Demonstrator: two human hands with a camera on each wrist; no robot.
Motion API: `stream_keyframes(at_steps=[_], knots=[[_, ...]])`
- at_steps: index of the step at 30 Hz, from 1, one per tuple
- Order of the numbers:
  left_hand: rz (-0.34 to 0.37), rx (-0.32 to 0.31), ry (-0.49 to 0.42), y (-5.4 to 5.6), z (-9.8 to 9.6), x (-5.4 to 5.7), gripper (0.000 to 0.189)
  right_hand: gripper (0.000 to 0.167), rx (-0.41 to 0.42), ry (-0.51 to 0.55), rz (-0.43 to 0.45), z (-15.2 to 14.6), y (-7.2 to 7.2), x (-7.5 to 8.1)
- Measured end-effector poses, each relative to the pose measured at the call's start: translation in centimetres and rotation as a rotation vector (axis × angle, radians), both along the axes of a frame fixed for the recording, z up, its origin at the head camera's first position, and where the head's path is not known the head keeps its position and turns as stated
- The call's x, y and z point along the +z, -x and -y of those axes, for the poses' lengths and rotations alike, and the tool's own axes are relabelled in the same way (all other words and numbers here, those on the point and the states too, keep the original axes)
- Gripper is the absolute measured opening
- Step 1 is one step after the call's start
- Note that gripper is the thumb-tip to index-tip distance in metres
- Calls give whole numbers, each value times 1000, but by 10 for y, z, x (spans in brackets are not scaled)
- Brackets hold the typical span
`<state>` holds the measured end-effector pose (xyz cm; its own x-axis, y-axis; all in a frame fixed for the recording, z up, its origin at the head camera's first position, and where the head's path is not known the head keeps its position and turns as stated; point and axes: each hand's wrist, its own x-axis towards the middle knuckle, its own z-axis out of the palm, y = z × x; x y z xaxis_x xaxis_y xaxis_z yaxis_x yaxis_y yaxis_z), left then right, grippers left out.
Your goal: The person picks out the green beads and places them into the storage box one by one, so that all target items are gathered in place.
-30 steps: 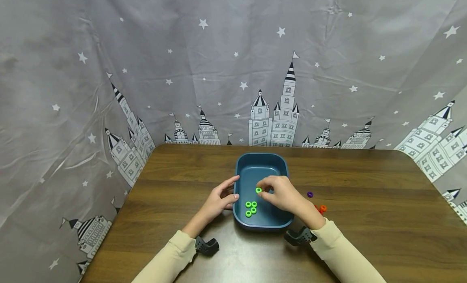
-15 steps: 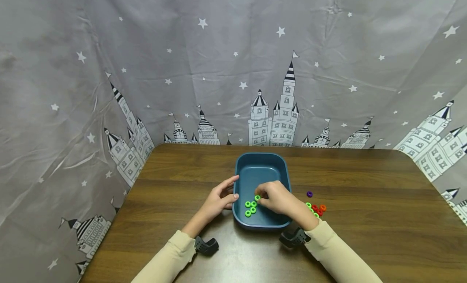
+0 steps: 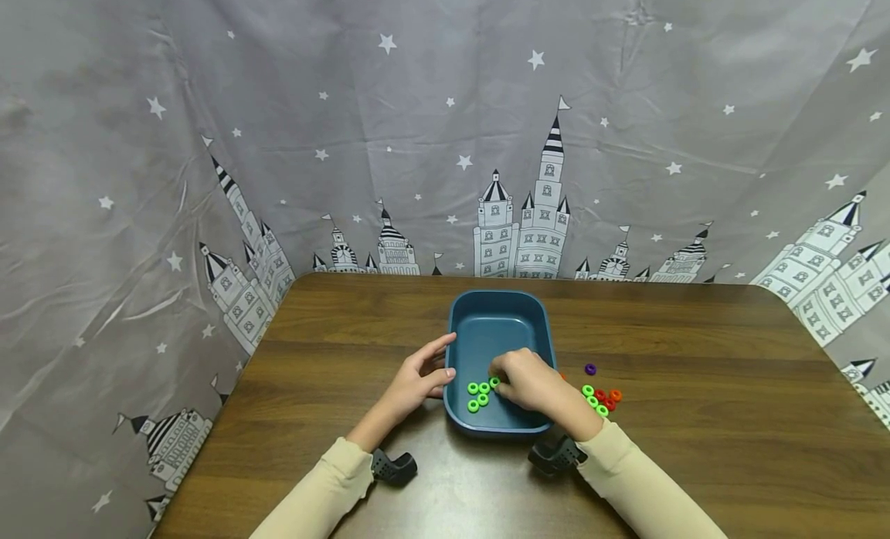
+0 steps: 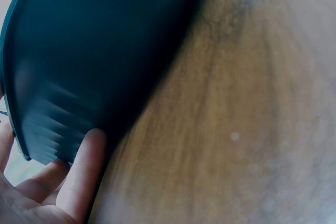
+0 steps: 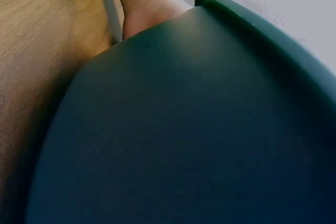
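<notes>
In the head view, my right hand (image 3: 528,381) reaches into a blue rectangular bin (image 3: 499,298) and pinches a small bright green ring (image 3: 494,382) low over its floor. Several more green rings (image 3: 483,399) lie in a cluster just left of those fingertips. My left hand (image 3: 416,381) rests against the bin's left side, thumb and fingers spread along the wall. The left wrist view shows its extended fingers (image 4: 86,166) touching the dark outer wall (image 4: 100,51). The bin's outer wall (image 5: 184,119) fills most of the right wrist view and hides the right hand.
Right of the bin on the wooden table (image 3: 695,369) lie green rings (image 3: 592,401), red rings (image 3: 599,395), an orange ring (image 3: 616,395) and a purple ring (image 3: 590,369). The right forearm passes over the bin's right rim. A grey castle-print curtain (image 3: 417,99) hangs behind the table.
My right hand has lowered the green ring toward the cluster and shifted slightly nearer. Its wrist has moved left, uncovering green and red rings on the table. The left hand has stayed put.
</notes>
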<state>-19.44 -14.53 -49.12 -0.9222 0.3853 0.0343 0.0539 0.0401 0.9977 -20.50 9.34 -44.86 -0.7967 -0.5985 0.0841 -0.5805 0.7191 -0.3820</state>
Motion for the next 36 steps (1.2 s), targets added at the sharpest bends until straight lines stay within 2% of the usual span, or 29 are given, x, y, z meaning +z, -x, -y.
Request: stream_keyframes(at_steps=[15,23,36], knots=[[-11,6,5,-1,0,1,66,6,-2,-20,38,2,0,-2],[-17,7,6,-1,0,0,66,6,25,-14,20,2,1,-3],[-9,6,-4,-2,0,1,66,8,12,-9,29,2,-1,0]])
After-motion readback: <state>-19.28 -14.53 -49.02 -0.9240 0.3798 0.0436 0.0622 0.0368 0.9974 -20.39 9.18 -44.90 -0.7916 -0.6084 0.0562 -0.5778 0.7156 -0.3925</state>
